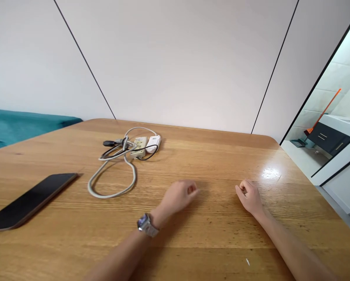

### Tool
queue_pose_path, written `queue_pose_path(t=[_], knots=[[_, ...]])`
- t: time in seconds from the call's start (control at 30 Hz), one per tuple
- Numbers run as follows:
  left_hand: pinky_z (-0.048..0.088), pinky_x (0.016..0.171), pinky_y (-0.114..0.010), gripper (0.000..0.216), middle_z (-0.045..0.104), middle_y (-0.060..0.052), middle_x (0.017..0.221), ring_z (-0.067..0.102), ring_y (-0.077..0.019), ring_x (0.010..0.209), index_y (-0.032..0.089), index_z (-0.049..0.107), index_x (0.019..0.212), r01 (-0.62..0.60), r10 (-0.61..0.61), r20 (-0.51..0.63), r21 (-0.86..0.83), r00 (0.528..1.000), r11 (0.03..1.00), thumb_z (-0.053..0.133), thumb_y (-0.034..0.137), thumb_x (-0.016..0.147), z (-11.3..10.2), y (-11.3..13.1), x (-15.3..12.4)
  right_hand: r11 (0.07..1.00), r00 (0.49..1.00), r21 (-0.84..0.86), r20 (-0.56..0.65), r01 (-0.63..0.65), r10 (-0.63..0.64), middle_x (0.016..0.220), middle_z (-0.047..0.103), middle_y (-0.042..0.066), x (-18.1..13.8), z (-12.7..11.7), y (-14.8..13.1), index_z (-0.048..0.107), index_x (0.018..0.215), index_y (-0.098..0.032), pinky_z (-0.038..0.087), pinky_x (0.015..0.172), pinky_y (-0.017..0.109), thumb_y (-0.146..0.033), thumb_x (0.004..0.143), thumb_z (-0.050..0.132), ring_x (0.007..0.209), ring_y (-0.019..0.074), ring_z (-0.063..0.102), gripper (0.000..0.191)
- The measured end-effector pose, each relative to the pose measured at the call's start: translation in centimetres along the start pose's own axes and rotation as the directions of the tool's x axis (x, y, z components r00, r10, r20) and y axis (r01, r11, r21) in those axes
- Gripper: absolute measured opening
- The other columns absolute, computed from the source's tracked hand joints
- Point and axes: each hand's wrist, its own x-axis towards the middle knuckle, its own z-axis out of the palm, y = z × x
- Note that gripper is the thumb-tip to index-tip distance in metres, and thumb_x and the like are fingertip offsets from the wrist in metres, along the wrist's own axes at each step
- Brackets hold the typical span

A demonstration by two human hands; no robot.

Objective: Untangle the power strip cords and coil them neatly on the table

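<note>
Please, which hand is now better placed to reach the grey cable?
Probably the left hand: it is nearer to the grey cable, which lies on its side of the table. The right hand is farther away. Both hands look loosely curled, with nothing visible in them.

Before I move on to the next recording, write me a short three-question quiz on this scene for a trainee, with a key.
1. On which wrist is the watch worn?
2. True or false: the left hand is nearer the pale looped cable than the right hand is.
3. What lies on the table, to the left of that cable in the picture?
A. a bowl
B. a dark flat panel
C. a pair of scissors

Key:
1. The left wrist.
2. True.
3. B.
</note>
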Motion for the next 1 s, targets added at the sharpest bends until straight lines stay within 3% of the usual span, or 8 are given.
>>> queue_pose_path(t=[0.07, 0.17, 0.3, 0.43, 0.57, 0.83, 1.0], knots=[[0.035, 0.062, -0.026, 0.028, 0.064, -0.002, 0.072, 0.056, -0.0165, 0.069, 0.02, 0.055, 0.064, 0.011, -0.01, 0.086, -0.012, 0.996, 1.0, 0.051, 0.04, 0.083, 1.8, 1.2, -0.9, 0.999, 0.999, 0.04, 0.001, -0.036, 0.036, 0.052, 0.035, -0.005, -0.4, 0.1, -0.6, 0.029, 0.057, -0.023, 0.026, 0.051, 0.026, -0.034, 0.087, 0.049, 0.049, 0.0107, 0.034, 0.038], [0.024, 0.056, -0.027, 0.038, 0.051, 0.0, 0.058, 0.044, -0.0138, 0.057, 0.019, 0.041, 0.055, 0.095, -0.099, 0.108, 0.034, 0.989, 0.995, 0.046, 0.043, 0.084, 2.4, 1.3, -0.7, 0.966, 0.983, 0.182, 0.047, -0.186, 0.18, 0.049, 0.022, -0.007, -1.1, -0.3, -0.6, 0.022, 0.054, -0.023, 0.02, 0.049, 0.026, -0.042, 0.086, 0.05, 0.046, 0.0088, 0.024, 0.047], [0.017, 0.055, -0.029, 0.045, 0.038, 0.001, 0.051, 0.031, -0.0121, 0.05, 0.019, 0.032, 0.051, 0.146, -0.152, 0.092, 0.075, 0.984, 0.986, 0.04, 0.046, 0.085, 2.2, 0.5, 0.4, 0.904, 0.955, 0.307, 0.092, -0.296, 0.281, 0.05, 0.02, -0.006, -1.6, -2.0, 0.6, 0.019, 0.053, -0.024, 0.021, 0.046, 0.026, -0.05, 0.085, 0.049, 0.047, 0.0084, 0.022, 0.052], [0.017, 0.055, -0.029, 0.045, 0.034, 0.001, 0.05, 0.028, -0.0111, 0.049, 0.018, 0.031, 0.051, 0.081, -0.087, 0.085, 0.069, 0.993, 0.994, 0.041, 0.047, 0.084, 2.6, -0.3, 0.6, 0.882, 0.939, 0.33, 0.047, -0.337, 0.341, 0.05, 0.019, -0.007, -1.3, -3.2, 2.0, 0.02, 0.053, -0.024, 0.02, 0.046, 0.025, -0.052, 0.084, 0.049, 0.047, 0.0087, 0.021, 0.051], [0.02, 0.054, -0.028, 0.044, 0.039, 0.001, 0.052, 0.032, -0.0112, 0.05, 0.019, 0.035, 0.053, 0.04, -0.041, 0.066, 0.004, 0.997, 0.999, 0.043, 0.051, 0.083, 2.4, -1.4, 0.4, 0.873, 0.93, 0.341, 0.012, -0.349, 0.367, 0.052, 0.019, -0.006, -0.8, -2.9, 2.6, 0.02, 0.052, -0.024, 0.021, 0.048, 0.025, -0.051, 0.078, 0.057, 0.05, 0.0087, 0.021, 0.053], [0.024, 0.055, -0.027, 0.038, 0.05, 0.001, 0.057, 0.043, -0.0139, 0.055, 0.02, 0.04, 0.058, 0.122, -0.123, 0.006, 0.084, 0.992, 0.989, 0.049, 0.048, 0.081, 1.1, -2.5, 0.3, 0.853, 0.863, 0.36, -0.194, -0.379, 0.465, 0.054, 0.017, -0.007, -0.2, -2.7, 3.9, 0.018, 0.055, -0.025, 0.021, 0.047, 0.025, -0.049, 0.081, 0.052, 0.052, 0.0092, 0.019, 0.049], [0.025, 0.056, -0.028, 0.036, 0.057, -0.001, 0.062, 0.05, -0.0162, 0.06, 0.021, 0.049, 0.061, 0.123, -0.125, 0.018, 0.103, 0.992, 0.987, 0.046, 0.049, 0.083, 1.2, -2.5, 0.3, 0.85, 0.87, 0.359, -0.164, -0.386, 0.465, 0.053, 0.018, -0.007, 0.0, -2.9, 4.2, 0.02, 0.054, -0.024, 0.021, 0.047, 0.025, -0.047, 0.079, 0.055, 0.052, 0.0091, 0.02, 0.049]])
